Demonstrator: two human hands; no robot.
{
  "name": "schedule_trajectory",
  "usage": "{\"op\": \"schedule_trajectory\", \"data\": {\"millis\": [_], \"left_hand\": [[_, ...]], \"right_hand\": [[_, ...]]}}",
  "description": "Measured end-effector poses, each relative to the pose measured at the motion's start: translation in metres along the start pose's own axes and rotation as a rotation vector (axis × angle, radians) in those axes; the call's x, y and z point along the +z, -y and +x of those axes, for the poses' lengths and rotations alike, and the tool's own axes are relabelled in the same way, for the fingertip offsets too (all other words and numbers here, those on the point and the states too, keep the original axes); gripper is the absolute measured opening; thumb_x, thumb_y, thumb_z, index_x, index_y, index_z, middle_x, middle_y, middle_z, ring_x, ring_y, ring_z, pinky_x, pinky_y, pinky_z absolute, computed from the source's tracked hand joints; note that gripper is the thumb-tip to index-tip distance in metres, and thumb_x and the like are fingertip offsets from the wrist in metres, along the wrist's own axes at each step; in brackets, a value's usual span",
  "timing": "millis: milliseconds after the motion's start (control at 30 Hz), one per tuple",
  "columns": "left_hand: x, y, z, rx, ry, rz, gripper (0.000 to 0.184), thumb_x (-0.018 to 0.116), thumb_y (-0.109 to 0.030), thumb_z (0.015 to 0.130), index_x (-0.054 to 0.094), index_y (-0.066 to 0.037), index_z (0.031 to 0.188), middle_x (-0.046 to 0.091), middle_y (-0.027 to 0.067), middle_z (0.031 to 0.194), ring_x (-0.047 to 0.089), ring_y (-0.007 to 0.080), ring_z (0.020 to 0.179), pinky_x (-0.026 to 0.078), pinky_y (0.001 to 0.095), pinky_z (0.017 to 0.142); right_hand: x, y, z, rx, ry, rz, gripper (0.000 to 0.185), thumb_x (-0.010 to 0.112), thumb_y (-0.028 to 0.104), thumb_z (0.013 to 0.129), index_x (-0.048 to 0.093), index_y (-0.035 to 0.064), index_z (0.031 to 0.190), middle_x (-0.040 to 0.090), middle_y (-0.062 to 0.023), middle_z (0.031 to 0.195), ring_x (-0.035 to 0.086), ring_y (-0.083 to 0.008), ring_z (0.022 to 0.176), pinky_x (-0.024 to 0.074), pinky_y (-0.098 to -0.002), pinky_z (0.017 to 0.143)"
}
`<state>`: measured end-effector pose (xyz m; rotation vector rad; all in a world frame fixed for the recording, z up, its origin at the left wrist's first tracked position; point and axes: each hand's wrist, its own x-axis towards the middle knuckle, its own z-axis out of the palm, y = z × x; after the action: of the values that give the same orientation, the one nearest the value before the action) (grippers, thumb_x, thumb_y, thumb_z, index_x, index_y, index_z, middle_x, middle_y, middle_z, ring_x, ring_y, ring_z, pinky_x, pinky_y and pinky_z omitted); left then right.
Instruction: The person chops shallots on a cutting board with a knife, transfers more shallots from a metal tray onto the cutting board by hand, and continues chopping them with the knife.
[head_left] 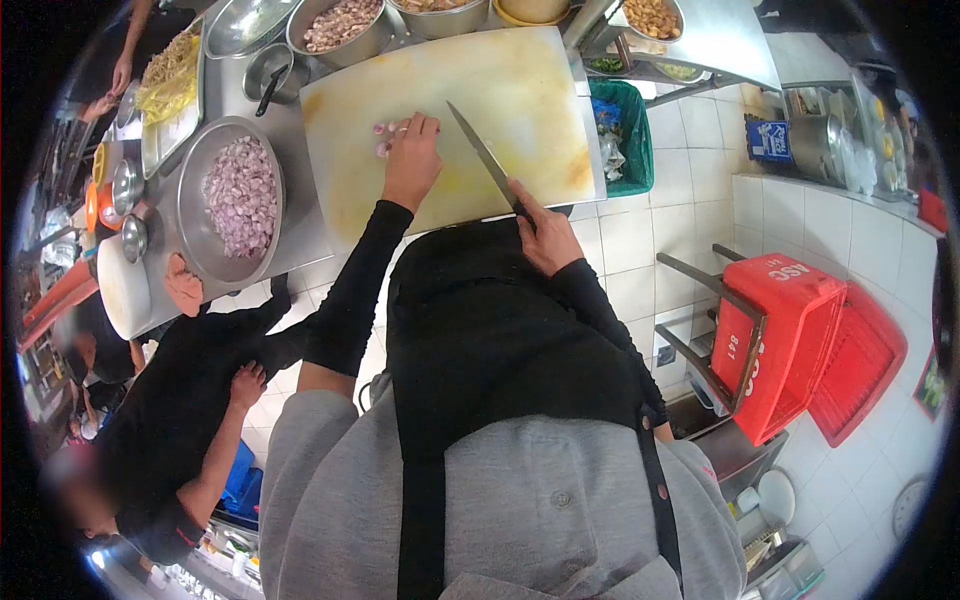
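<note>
On the white cutting board [490, 80], my left hand [413, 163] rests palm down, fingers bent and close together. A few small shallot pieces [382, 150] lie against its outer side; anything under the fingertips is hidden. The handle of a long kitchen knife [481, 152] is gripped in my right hand [549, 236] at the board's near edge. The blade slants up and left across the board, its tip apart from my left hand. Left of the board stands a wide metal bowl [190, 215] heaped with chopped shallots [240, 195].
Metal pots of food [345, 45] line the board's far side, near a small pan [285, 75]. A green bin [628, 130] stands right of the board. Red crates [785, 330] are at right. Another person in black [190, 400] stands close on the left.
</note>
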<state>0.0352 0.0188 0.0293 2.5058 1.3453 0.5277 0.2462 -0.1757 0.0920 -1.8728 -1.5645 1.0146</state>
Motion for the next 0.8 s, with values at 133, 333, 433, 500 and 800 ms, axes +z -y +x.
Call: {"op": "schedule_trajectory", "data": {"millis": [133,333,433,500,800], "left_hand": [[0.012,-0.008,-0.002,0.027,0.039,-0.220,0.010,0.064,-0.006,0.097,0.063,-0.001,0.106,0.066,0.0145,0.110,0.064,0.0394,0.106,0.053,0.0497,0.088],[0.008,-0.043,-0.006,0.105,-0.037,-0.420,0.019,0.069,-0.006,0.096,0.068,-0.002,0.115,0.068,0.0140,0.119,0.064,0.0377,0.114,0.053,0.0461,0.097],[0.000,-0.045,-0.004,0.274,-0.008,-0.426,0.023,0.069,-0.006,0.097,0.068,-0.003,0.120,0.068,0.0145,0.127,0.064,0.0374,0.118,0.053,0.0439,0.101],[0.011,-0.037,-0.009,0.278,0.038,-0.416,0.024,0.069,-0.006,0.097,0.068,-0.004,0.121,0.066,0.0147,0.131,0.064,0.0376,0.119,0.054,0.0436,0.100],[0.011,-0.030,-0.019,0.104,-0.035,-0.509,0.021,0.070,-0.002,0.095,0.069,-0.004,0.116,0.068,0.0128,0.122,0.068,0.0352,0.112,0.057,0.0419,0.093]], "right_hand": [[0.002,-0.005,0.000,0.029,-0.036,-0.007,0.074,0.060,0.002,0.099,0.038,0.0246,0.166,0.071,-0.0348,0.105,0.068,-0.0541,0.096,0.0539,-0.0572,0.084],[-0.008,-0.005,0.000,0.038,-0.051,-0.035,0.074,0.061,0.003,0.099,0.038,0.0244,0.166,0.071,-0.0349,0.104,0.068,-0.0543,0.096,0.0535,-0.0579,0.082],[-0.011,-0.006,0.000,0.079,-0.014,-0.066,0.074,0.061,0.003,0.099,0.038,0.0245,0.166,0.071,-0.0345,0.104,0.068,-0.0540,0.096,0.0541,-0.0574,0.081],[-0.012,-0.006,0.000,0.052,-0.018,-0.058,0.075,0.061,0.003,0.099,0.037,0.0249,0.166,0.071,-0.0340,0.104,0.068,-0.0534,0.094,0.0544,-0.0570,0.080],[-0.024,0.014,-0.008,0.057,0.021,-0.293,0.074,0.057,0.009,0.102,0.032,0.0344,0.168,0.068,-0.0268,0.088,0.068,-0.0496,0.081,0.0537,-0.0597,0.075]]}}
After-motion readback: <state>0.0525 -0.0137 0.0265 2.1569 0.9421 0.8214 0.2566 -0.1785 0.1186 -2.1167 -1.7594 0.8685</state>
